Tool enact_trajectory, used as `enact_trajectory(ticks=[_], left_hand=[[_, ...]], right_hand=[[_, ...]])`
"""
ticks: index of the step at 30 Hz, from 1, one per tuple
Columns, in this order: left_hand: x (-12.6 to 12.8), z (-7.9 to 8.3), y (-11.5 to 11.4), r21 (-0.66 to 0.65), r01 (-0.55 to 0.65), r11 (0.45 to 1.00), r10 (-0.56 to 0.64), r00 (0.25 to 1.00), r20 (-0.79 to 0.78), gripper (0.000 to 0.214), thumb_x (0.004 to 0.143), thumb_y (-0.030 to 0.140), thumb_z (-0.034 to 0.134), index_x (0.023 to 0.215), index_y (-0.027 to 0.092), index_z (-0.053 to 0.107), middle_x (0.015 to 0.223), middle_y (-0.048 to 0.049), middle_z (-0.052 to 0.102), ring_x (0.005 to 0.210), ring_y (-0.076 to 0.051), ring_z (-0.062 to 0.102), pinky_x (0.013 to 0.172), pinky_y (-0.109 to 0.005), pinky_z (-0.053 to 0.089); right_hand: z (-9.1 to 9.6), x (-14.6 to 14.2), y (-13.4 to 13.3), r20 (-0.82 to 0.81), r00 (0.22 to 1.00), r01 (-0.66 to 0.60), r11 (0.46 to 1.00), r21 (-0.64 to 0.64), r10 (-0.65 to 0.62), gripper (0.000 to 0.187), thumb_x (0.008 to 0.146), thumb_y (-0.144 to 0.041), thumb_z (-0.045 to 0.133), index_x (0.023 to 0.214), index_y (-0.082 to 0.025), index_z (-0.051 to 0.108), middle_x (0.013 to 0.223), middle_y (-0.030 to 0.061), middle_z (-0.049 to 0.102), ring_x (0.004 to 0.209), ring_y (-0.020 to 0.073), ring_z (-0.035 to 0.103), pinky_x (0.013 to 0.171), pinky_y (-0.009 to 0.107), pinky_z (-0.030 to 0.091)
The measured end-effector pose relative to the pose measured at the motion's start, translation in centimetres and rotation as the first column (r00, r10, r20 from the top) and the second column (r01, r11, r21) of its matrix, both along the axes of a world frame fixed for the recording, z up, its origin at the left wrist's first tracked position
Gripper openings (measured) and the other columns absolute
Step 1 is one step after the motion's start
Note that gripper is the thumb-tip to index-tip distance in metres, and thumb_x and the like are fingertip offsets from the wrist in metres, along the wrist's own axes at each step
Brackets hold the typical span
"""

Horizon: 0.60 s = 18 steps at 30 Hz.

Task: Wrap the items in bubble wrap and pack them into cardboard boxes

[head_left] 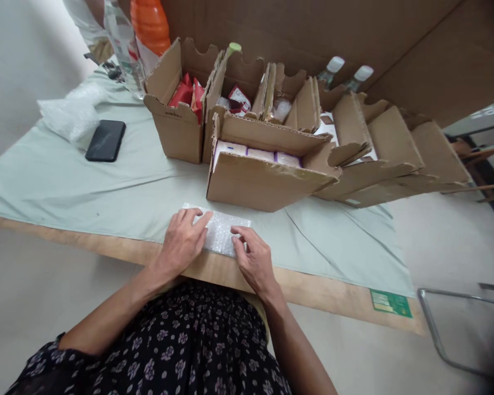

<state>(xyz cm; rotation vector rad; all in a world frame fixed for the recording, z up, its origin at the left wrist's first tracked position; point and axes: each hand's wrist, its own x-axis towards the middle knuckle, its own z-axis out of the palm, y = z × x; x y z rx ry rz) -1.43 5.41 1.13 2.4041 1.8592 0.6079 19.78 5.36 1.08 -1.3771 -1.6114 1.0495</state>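
Observation:
A small sheet of bubble wrap [222, 230] lies flat on the pale green cloth near the table's front edge. My left hand [183, 241] rests on its left part with fingers stretched out flat. My right hand [253, 260] presses on its right edge, fingers spread and lying on it. Neither hand grips anything. Just behind the wrap stands an open cardboard box [263, 184] holding several white and purple packs [257, 154].
More open cardboard boxes [177, 118] with red packets stand behind. Flattened cartons [391, 159] lie at the right. A black phone [106, 140] and a bundle of bubble wrap [72, 112] sit at the left. Bottles [150, 24] stand at the back. A metal frame [436, 334] is at lower right.

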Motion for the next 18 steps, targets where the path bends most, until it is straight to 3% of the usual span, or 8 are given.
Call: enact_trajectory(ticks=[4, 8, 12, 15, 18], left_hand=[[0.1, -1.1, 0.9, -0.126, 0.035, 0.991, -0.046, 0.995, -0.084, 0.028, 0.094, 0.016, 0.058, 0.116, 0.020, 0.074, 0.106, -0.0127, 0.069, 0.097, -0.030, 0.060, 0.082, -0.042, 0.050], [-0.2, -1.6, 1.5, -0.130, 0.063, 0.989, -0.067, 0.997, -0.028, 0.029, 0.092, 0.016, 0.058, 0.116, 0.021, 0.075, 0.105, -0.0126, 0.068, 0.097, -0.030, 0.060, 0.081, -0.043, 0.051], [-1.6, -1.6, 1.3, -0.098, 0.068, 0.993, -0.063, 0.997, 0.050, 0.030, 0.093, 0.020, 0.059, 0.120, 0.022, 0.073, 0.109, -0.0103, 0.068, 0.099, -0.026, 0.062, 0.088, -0.039, 0.054], [-3.3, -1.6, 1.0, -0.020, -0.118, 0.993, 0.119, 0.985, 0.128, 0.033, 0.095, 0.028, 0.059, 0.125, 0.019, 0.071, 0.114, -0.0124, 0.067, 0.105, -0.028, 0.063, 0.096, -0.041, 0.053], [-4.2, -1.8, 1.0, -0.073, -0.313, 0.947, 0.319, 0.942, 0.099, 0.038, 0.088, 0.038, 0.067, 0.117, 0.014, 0.073, 0.110, -0.0171, 0.066, 0.107, -0.037, 0.061, 0.097, -0.052, 0.051]], right_hand=[[-1.0, -0.1, 2.1, -0.295, 0.949, 0.002, 0.939, -0.343, -0.109, 0.033, 0.088, -0.043, 0.065, 0.113, -0.021, 0.070, 0.111, 0.0110, 0.078, 0.084, 0.0207, 0.074, 0.068, 0.034, 0.063], [-1.2, 1.2, 3.3, -0.302, 0.946, -0.017, 0.915, -0.402, -0.115, 0.042, 0.086, -0.053, 0.064, 0.112, -0.020, 0.066, 0.115, 0.0155, 0.078, 0.097, 0.0265, 0.077, 0.064, 0.035, 0.064], [-0.2, 2.9, 2.3, -0.148, 0.973, 0.115, 0.926, -0.360, -0.179, 0.047, 0.085, -0.057, 0.061, 0.113, -0.020, 0.066, 0.108, 0.0127, 0.078, 0.080, 0.0220, 0.072, 0.058, 0.032, 0.055], [0.5, 4.3, 1.3, 0.042, 0.970, 0.242, 0.929, -0.279, -0.240, 0.041, 0.081, -0.056, 0.066, 0.099, -0.020, 0.070, 0.086, 0.0067, 0.073, 0.072, 0.0198, 0.062, 0.063, 0.032, 0.046], [0.7, 4.3, 1.3, 0.222, 0.947, 0.280, 0.936, -0.213, -0.232, 0.030, 0.076, -0.052, 0.074, 0.078, -0.022, 0.068, 0.068, 0.0020, 0.064, 0.068, 0.0198, 0.055, 0.067, 0.033, 0.038]])
